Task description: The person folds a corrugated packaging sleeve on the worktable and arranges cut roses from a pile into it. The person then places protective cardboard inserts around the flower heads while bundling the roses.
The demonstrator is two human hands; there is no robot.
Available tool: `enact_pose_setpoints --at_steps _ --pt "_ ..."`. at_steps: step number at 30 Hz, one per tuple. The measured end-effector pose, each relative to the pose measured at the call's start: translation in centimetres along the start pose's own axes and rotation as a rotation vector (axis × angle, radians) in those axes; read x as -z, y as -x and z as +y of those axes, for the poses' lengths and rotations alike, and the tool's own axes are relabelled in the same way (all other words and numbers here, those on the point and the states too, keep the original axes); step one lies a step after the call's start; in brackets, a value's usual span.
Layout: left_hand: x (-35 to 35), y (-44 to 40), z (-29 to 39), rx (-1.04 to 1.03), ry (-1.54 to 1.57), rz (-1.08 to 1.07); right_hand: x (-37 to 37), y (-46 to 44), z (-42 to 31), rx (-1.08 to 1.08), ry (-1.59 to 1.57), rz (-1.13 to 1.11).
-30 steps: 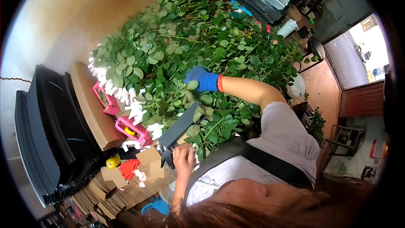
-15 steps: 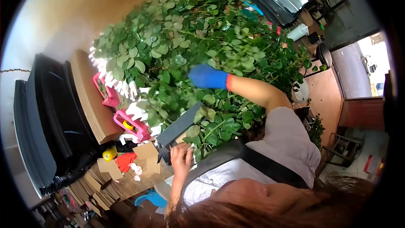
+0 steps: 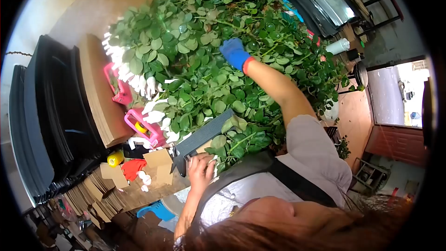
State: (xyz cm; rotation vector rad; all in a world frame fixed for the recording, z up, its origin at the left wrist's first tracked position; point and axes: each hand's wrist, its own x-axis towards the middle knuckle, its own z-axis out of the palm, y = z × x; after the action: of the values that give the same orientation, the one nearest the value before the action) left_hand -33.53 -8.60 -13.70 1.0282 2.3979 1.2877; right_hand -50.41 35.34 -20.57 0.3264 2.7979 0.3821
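Observation:
Near my chest my bare left hand (image 3: 201, 169) has its fingers curled round what looks like a white-covered rose head, mostly hidden by the hand. Leafy rose stems (image 3: 244, 144) lie just right of it. Alongside runs a grey ribbed board (image 3: 204, 132), with a black bracket-like piece (image 3: 180, 161) at its lower end. My right hand (image 3: 235, 54), in a blue glove with a red cuff, reaches over a big pile of leafy rose stems (image 3: 200, 69). Its fingers look loosely apart on the leaves, their tips partly hidden. White sleeves (image 3: 139, 83) cover the rose heads along the pile's left side.
Pink plastic holders (image 3: 147, 130) stand left of the pile. Behind them are tall cardboard sheets (image 3: 100, 93) and black sheets (image 3: 55, 111). Cardboard pieces (image 3: 160, 160), a red cloth (image 3: 133, 168) and a yellow roll (image 3: 115, 158) lie on the wooden table (image 3: 148, 193).
My gloved right hand has moved up and farther over the pile, and its blur is gone. My left hand stays by the ribbed board. The whole view has shifted slightly.

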Motion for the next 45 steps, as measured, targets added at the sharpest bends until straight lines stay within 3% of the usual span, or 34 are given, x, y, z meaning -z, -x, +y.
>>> enact_pose_setpoints --at_steps 4,5,8,10,13,14,16,18,19,21,23,24,25,26,28,30,31,34,36,37,38,41,45 --pt "-0.1 0.1 0.0 -0.006 0.006 0.003 -0.2 -1.0 -0.4 0.090 0.167 -0.094" --pt "-0.1 0.1 -0.1 -0.009 0.013 0.008 0.2 -0.6 0.3 0.108 0.038 -0.144" --pt "-0.2 0.3 -0.2 -0.036 -0.004 0.026 6.7 3.8 3.9 0.105 -0.109 0.172" --pt "-0.3 0.4 -0.3 -0.033 0.006 0.026 11.0 6.1 5.6 0.107 -0.007 0.548" --pt "-0.1 0.2 -0.1 -0.035 0.009 0.023 15.2 8.5 7.8 0.091 0.026 0.844" --pt "-0.1 0.3 0.1 -0.038 0.008 0.024 12.6 6.6 9.7 0.101 -0.009 0.799" --pt "0.3 0.4 -0.1 -0.050 0.002 0.015 12.2 3.8 13.1 -0.123 -0.267 0.523" --pt "-0.5 0.7 -0.8 -0.078 0.004 0.030 16.0 8.5 12.0 -0.158 -0.327 0.951" --pt "-0.3 0.6 -0.3 -0.070 -0.002 0.037 17.4 10.4 11.3 0.057 -0.188 1.201" --pt "0.0 0.8 0.0 -0.043 0.010 0.018 21.9 14.4 7.6 -0.039 -0.966 0.608" --pt "-0.2 0.5 0.2 -0.031 0.035 -0.003 22.7 15.6 4.3 0.242 -0.793 0.758" --pt "0.1 0.6 0.4 -0.029 0.036 -0.020 22.2 15.9 2.6 0.490 -0.398 1.069" --pt "0.2 0.7 0.9 0.014 -0.026 -0.021 21.9 17.0 2.3 0.452 -0.254 1.056" --pt "-1.1 1.3 0.2 0.102 0.309 0.069 21.5 17.1 2.8 0.440 -0.201 1.036" --pt "0.1 0.8 -0.1 -0.072 -0.004 0.012 20.0 16.7 5.9 0.436 -0.098 0.993" --pt "-0.2 1.1 -0.6 -0.086 0.025 0.056 18.5 18.9 7.8 0.398 -0.239 1.103" --pt "-0.7 1.1 -1.0 -0.068 0.047 0.073 18.9 21.2 7.9 0.363 -0.190 0.889" --pt "-1.7 2.3 -3.4 0.172 0.060 -0.005 15.8 25.5 9.3 0.461 -0.313 0.755" --pt "-2.7 2.5 -5.5 0.160 0.124 0.054 17.2 28.6 8.0 0.494 -0.078 0.536" --pt "-3.5 2.5 -7.0 0.103 0.195 0.100 16.6 28.7 7.7 0.490 -0.029 0.538" --pt "-2.4 2.2 -4.8 0.131 0.258 0.101 15.8 28.9 7.5 0.476 0.025 0.538" --pt "-2.1 1.7 -2.9 0.244 0.446 0.134 11.9 28.4 8.2 0.379 0.273 0.183" --pt "-2.1 2.0 -3.5 0.170 0.404 0.128 9.2 27.1 9.0 0.275 0.238 0.196"
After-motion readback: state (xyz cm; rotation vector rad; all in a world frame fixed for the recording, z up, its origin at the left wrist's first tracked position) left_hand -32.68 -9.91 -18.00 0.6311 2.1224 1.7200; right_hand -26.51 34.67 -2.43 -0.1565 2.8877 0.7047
